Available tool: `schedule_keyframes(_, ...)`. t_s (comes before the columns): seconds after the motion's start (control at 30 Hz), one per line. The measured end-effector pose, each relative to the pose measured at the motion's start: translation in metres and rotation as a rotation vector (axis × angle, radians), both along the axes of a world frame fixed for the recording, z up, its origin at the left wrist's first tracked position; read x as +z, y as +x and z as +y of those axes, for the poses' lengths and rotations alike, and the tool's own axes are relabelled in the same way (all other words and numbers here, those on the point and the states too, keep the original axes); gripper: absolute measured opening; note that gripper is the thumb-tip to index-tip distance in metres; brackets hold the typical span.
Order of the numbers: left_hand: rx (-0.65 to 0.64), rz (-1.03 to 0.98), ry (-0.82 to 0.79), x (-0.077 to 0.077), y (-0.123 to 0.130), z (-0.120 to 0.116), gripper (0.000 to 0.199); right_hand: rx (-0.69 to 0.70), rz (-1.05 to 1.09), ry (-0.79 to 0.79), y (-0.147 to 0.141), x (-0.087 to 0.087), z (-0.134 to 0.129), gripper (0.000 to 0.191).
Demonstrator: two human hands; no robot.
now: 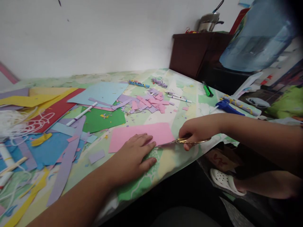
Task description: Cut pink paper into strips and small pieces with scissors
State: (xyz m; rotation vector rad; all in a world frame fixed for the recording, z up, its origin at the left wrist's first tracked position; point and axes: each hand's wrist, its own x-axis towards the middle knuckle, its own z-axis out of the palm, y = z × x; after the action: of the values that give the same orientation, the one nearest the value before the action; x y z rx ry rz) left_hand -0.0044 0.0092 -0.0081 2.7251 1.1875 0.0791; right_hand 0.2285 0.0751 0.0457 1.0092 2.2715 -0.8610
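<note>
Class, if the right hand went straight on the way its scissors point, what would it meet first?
The pink paper, already at the scissors; just beyond, probably the left hand, though depth is unclear.

Pale green, white and yellow patches pattern the surface. Near its front edge, the paper is plain pink, the scissors gold. Toward the left edge, one sheet is red; by the right, a cutter is green and black.
</note>
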Motion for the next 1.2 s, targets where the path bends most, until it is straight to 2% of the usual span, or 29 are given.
schedule_keyframes(0.17,0.005,-0.011,0.005,-0.002,0.0,0.001,0.047,0.053,0.027,0.115,0.005,-0.007,-0.006,0.041)
schedule_keyframes(0.43,-0.002,0.01,0.016,-0.001,0.001,0.0,0.047,0.198,0.052,0.459,0.007,-0.014,-0.023,0.035)
schedule_keyframes(0.6,-0.01,0.037,0.032,-0.002,0.0,-0.001,0.049,0.217,0.005,0.602,0.005,-0.02,-0.034,0.036)
schedule_keyframes(0.9,-0.014,0.068,0.019,-0.002,0.001,-0.001,0.054,0.208,-0.042,0.64,0.0,-0.02,-0.04,0.03)
schedule_keyframes(1.2,0.003,0.073,-0.013,-0.001,0.0,-0.001,0.053,0.281,-0.055,0.672,-0.001,-0.018,-0.039,0.027)
